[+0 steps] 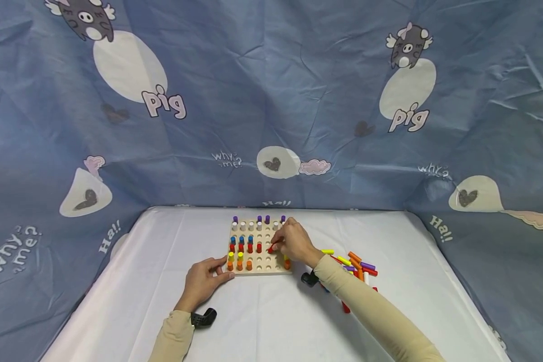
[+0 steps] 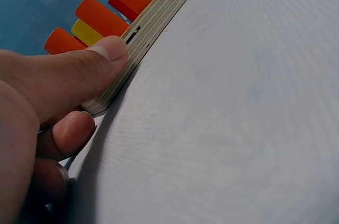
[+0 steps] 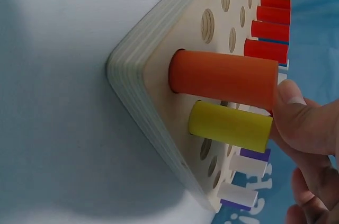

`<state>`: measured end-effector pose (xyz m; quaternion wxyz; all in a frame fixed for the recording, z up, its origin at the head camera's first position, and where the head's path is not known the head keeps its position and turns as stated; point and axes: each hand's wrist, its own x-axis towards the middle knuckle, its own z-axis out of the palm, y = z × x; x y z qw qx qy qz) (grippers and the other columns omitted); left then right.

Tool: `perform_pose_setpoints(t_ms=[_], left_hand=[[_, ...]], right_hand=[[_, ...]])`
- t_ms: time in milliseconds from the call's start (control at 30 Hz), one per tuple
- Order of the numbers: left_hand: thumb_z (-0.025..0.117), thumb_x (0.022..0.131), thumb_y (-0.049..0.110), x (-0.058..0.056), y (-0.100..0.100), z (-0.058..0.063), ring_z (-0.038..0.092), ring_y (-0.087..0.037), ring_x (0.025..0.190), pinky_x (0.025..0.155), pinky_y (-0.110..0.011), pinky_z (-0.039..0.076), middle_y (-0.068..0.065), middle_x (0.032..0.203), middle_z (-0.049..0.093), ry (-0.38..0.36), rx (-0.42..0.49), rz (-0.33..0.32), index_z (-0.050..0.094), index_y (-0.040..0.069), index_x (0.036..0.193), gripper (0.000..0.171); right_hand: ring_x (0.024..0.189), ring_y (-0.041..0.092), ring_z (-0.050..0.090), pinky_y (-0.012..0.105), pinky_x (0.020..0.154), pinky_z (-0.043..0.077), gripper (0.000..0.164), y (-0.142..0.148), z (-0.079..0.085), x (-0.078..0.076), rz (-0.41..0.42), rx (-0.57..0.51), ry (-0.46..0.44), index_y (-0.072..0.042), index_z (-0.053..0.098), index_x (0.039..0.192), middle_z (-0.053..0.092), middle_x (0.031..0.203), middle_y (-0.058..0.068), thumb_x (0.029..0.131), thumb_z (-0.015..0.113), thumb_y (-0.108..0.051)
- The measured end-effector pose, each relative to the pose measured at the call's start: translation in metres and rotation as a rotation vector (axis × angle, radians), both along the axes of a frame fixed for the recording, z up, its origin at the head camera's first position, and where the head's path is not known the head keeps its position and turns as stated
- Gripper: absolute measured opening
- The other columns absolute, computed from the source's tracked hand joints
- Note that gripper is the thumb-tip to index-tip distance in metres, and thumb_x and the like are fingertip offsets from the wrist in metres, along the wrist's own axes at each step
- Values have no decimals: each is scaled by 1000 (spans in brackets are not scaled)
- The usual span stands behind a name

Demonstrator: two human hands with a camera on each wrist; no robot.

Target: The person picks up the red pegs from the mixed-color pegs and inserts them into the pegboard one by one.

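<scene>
A wooden pegboard (image 1: 277,268) lies on the white table, with purple, white, blue, red, yellow and orange pegs upright in rows and bare holes among them. My left hand (image 1: 203,281) grips its near left corner; in the left wrist view the thumb presses the board's layered edge (image 2: 164,9). Over the right half of the board, my right hand (image 1: 295,242) pinches a red peg (image 1: 270,249), which is tilted, to the right of the row of red pegs. Beside that hand in the right wrist view stand an orange peg (image 3: 225,78) and a yellow peg (image 3: 230,126).
Loose pegs (image 1: 355,257) of several colours lie heaped on the table to the right of the board, partly behind the right forearm (image 1: 366,296). A blue printed cloth (image 1: 235,110) hangs around the back and sides of the table.
</scene>
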<state>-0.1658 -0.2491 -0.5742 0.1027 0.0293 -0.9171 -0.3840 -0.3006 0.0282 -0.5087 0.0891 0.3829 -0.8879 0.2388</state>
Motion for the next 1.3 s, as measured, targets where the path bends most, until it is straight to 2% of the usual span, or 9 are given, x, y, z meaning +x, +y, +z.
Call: perform_pose_setpoints(t_ms=[567,1300], left_hand=[[93,82,30,1,1,1,43,-10,63,62,-25,32,8,75,60,-16,3,0,76,11,132,56],[94,81,29,0,1,0,43,-9,62,60,-25,32,9,74,60,4,0,8,76,10,130,55]], right_hand=[[81,11,45,30,76,42,8,-5,5,4,29,34,-55,-18,85,81,78,78,-9,82,93,-17],[83,13,51,31,78,46,6,0,3,-2,19,22,-68,-15,86,82,80,80,-5,85,88,-11]])
